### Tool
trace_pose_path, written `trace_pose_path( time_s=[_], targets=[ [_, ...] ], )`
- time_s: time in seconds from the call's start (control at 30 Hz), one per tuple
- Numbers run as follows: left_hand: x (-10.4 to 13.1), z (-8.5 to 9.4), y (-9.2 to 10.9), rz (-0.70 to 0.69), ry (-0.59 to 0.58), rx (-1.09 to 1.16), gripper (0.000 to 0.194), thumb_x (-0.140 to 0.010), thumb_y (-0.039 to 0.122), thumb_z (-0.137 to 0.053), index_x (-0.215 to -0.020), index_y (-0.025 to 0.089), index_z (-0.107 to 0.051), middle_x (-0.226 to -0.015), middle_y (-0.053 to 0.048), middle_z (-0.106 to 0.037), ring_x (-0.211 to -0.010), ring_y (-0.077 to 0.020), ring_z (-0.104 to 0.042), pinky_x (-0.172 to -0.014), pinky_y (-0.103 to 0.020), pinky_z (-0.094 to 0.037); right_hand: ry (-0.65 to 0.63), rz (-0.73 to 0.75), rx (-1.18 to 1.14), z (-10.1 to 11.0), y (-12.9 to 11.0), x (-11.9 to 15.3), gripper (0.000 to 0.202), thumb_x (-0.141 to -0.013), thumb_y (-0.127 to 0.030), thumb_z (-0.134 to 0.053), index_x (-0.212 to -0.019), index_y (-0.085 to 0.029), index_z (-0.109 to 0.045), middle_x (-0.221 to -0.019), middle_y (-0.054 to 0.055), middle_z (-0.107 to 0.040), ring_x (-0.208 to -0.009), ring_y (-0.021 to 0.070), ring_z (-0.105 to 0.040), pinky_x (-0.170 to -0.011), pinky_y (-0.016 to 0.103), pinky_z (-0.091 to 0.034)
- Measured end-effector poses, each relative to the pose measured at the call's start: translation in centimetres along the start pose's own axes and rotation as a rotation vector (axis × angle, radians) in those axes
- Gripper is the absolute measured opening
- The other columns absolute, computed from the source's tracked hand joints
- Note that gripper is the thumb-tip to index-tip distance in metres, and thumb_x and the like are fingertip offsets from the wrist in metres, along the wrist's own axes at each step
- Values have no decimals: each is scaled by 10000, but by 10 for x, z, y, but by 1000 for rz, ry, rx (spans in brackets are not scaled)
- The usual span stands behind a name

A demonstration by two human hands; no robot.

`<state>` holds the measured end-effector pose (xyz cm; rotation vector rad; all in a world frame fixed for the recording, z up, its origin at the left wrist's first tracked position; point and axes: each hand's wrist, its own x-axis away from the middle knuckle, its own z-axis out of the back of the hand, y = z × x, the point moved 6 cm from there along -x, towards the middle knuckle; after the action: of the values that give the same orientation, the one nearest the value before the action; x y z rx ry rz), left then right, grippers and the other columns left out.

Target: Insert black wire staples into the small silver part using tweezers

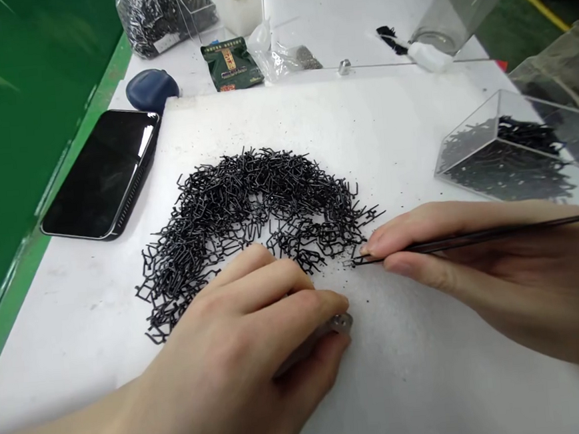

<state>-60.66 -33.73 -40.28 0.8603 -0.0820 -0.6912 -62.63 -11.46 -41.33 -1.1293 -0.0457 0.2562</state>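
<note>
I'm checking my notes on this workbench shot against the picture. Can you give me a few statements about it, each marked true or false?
1. The right hand holds dark tweezers with the tips at the edge of the pile of black wire clips. True.
2. The left hand is empty. False: it grips a small metal piece.
3. A black phone lies left of the pile, screen dark. True.
4. The clear box on the right is empty. False: it holds more black clips.
5. The green packet lies on top of the pile. False: it lies beyond it, apart.
</note>
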Motion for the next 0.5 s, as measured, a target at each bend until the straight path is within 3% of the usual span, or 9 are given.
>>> trace_pose_path(
  time_s=[0.23,0.5],
  targets=[
    [1,0,-4,2,34,26,125,-1094,136,-770,-1001,214,-797,-873,28,-722,-819,-148,-608,-750,-303,-514,-13,-12,-23,0,4,0,132,-1006,-358,-951,-1039,-482,-917,-1046,-135,-929,-952,168,-906,-910,251,-764],
    [0,1,-5,10,31,9,117,-1091,141,-773,-1019,228,-798,-876,21,-730,-821,-160,-622,-743,-305,-521,5,57,108,6,3,2,104,-1046,-369,-914,-1105,-454,-904,-1076,-90,-925,-970,198,-896,-816,279,-748]
  ],
)
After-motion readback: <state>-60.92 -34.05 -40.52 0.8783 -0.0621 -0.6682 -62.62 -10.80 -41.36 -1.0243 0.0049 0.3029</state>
